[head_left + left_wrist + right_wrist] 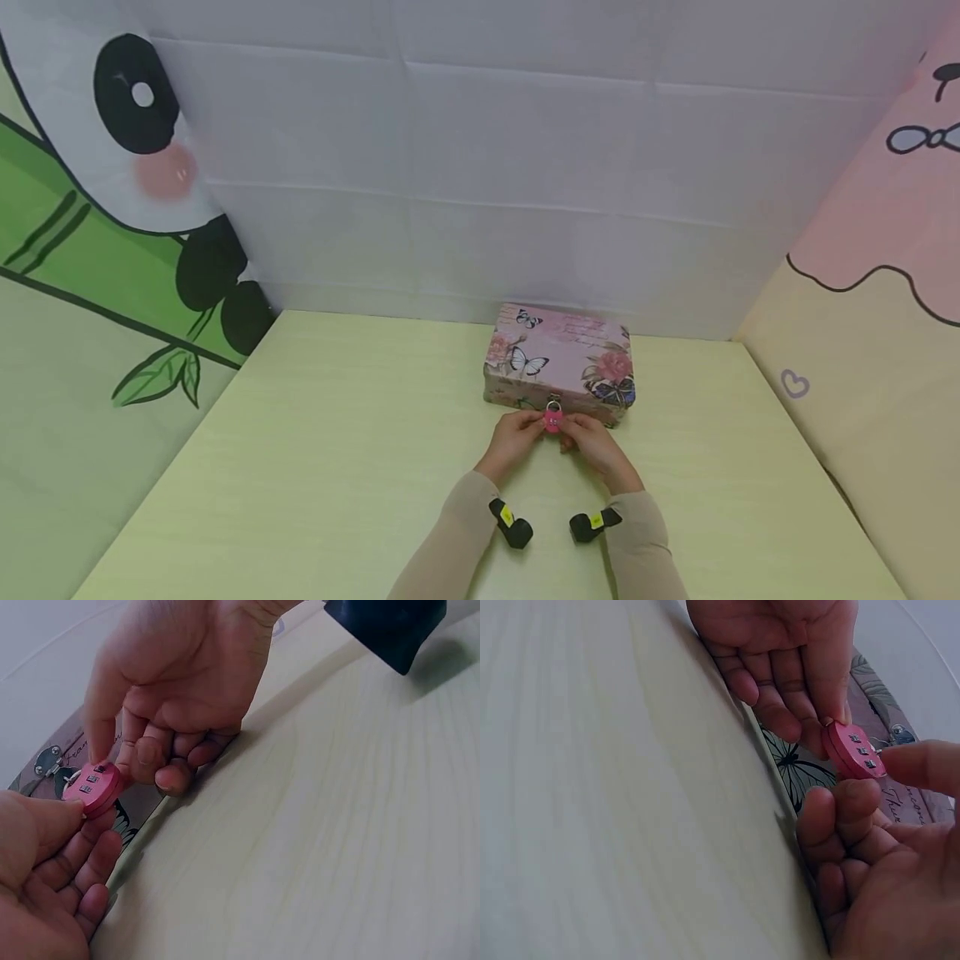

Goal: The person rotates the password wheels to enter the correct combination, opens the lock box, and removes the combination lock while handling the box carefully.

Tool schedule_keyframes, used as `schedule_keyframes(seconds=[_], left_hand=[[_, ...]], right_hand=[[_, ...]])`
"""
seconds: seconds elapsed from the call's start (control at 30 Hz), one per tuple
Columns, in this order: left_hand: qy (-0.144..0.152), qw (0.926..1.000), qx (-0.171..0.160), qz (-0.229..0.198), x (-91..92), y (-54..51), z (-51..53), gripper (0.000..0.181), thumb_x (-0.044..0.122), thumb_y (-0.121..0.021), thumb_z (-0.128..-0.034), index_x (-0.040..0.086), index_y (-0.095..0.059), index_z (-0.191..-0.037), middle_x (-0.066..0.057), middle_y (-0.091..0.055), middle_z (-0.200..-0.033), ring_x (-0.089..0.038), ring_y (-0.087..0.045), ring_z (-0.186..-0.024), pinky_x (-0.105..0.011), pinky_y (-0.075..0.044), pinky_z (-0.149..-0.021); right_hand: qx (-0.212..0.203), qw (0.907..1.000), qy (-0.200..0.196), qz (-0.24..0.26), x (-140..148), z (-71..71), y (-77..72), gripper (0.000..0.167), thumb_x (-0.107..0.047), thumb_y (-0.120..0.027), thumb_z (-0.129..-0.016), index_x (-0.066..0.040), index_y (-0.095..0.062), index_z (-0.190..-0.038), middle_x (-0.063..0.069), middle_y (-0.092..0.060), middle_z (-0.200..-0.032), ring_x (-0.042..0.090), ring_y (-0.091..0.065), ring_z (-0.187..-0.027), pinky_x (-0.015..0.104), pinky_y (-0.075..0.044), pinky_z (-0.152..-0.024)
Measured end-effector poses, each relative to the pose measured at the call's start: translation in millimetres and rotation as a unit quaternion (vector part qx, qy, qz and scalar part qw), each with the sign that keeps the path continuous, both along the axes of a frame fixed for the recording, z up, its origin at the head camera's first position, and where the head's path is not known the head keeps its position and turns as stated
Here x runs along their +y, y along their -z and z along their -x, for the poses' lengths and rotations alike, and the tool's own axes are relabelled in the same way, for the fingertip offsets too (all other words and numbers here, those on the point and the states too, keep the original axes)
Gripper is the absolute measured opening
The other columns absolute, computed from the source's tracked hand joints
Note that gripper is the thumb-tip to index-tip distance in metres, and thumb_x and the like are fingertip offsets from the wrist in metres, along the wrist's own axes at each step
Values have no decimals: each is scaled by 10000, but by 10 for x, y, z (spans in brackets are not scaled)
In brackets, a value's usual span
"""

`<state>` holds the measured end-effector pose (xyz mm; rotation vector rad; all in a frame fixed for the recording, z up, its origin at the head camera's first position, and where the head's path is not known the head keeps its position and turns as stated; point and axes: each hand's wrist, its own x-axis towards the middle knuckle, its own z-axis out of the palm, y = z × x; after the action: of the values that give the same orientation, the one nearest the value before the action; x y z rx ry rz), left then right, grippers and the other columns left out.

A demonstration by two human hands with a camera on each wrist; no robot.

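A pink combination padlock (552, 420) hangs by its metal shackle at the front clasp (49, 760) of a pink floral box (558, 350) with butterflies on it. My left hand (516, 442) pinches the lock's left side between thumb and fingers. On the opposite side, my right hand (596, 444) holds the lock between thumb and index finger, its other fingers curled below. The row of small number dials on the padlock (861, 752) faces up toward me in both wrist views. The box's lid is down. Whether the shackle is locked cannot be made out.
The box stands at the back of a pale wooden table (360, 433), near a white cloth backdrop (525, 167). Cartoon-printed panels flank the table left and right. Each wrist wears a black camera (516, 532) on a strap, standing off toward the middle.
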<state>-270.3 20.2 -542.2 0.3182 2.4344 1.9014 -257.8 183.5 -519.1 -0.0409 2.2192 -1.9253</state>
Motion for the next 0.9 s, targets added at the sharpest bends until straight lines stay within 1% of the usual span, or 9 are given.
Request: schedule_keyframes(seconds=[0.1,0.2,0.27,0.33,0.5,0.63,0.73,0.9], left_hand=[[-4,10000,-1,-18,2,3,-1,191,36,-627,-962,-95,-708,-1074,-182,-728,-990,-183,-640,-856,-282,-528,-765],[-20,9999,-55,-102,4,10,-7,189,34,-630,-959,-92,-710,-1075,-179,-729,-988,-144,-620,-829,-267,-523,-750],[-14,9999,-75,-150,6,16,-7,189,35,-633,-958,-91,-710,-1076,-176,-729,-982,-123,-610,-805,-259,-523,-735],[-1,9998,-103,-192,8,24,-5,189,36,-634,-959,-91,-709,-1077,-172,-729,-974,-112,-605,-787,-253,-524,-725],[-13,9998,-78,-185,13,34,4,189,41,-637,-959,-88,-710,-1075,-166,-730,-975,-129,-618,-801,-264,-531,-733],[-33,9999,-49,-116,11,22,-3,188,41,-635,-959,-88,-710,-1074,-172,-729,-987,-162,-635,-837,-281,-533,-757],[-45,9999,-70,-116,12,16,-13,184,35,-633,-959,-90,-709,-1070,-177,-727,-988,-164,-636,-839,-282,-533,-759],[-48,9999,-127,-87,14,4,-16,178,34,-623,-966,-82,-712,-1068,-164,-728,-992,-148,-633,-832,-281,-536,-758]], right_hand=[[61,9998,-61,163,17,-2,-2,224,-37,-455,-1000,41,-579,-832,16,-496,-630,154,-541,-608,267,-439,-648],[65,9994,-116,321,27,2,-3,242,-41,-440,-996,1,-561,-790,8,-491,-614,152,-539,-599,270,-440,-649],[53,9993,-108,345,27,2,-2,229,-41,-433,-1000,-6,-559,-812,5,-486,-619,148,-535,-600,266,-443,-647],[21,9996,-58,284,20,1,-3,207,-42,-428,-1009,11,-561,-859,7,-482,-630,147,-529,-605,262,-442,-649],[-78,9998,91,148,2,-7,0,176,-45,-428,-1023,58,-557,-964,15,-470,-657,149,-517,-623,261,-439,-654],[-124,9997,172,129,-6,-16,-10,178,-49,-427,-1028,60,-555,-970,22,-466,-663,159,-517,-627,269,-442,-659],[-140,9997,187,86,-9,-18,-19,175,-58,-432,-1029,59,-552,-977,25,-466,-665,161,-518,-629,275,-443,-662],[-60,9999,160,5,-20,-5,5,177,-56,-467,-1028,46,-554,-911,18,-461,-660,150,-510,-622,263,-442,-643]])
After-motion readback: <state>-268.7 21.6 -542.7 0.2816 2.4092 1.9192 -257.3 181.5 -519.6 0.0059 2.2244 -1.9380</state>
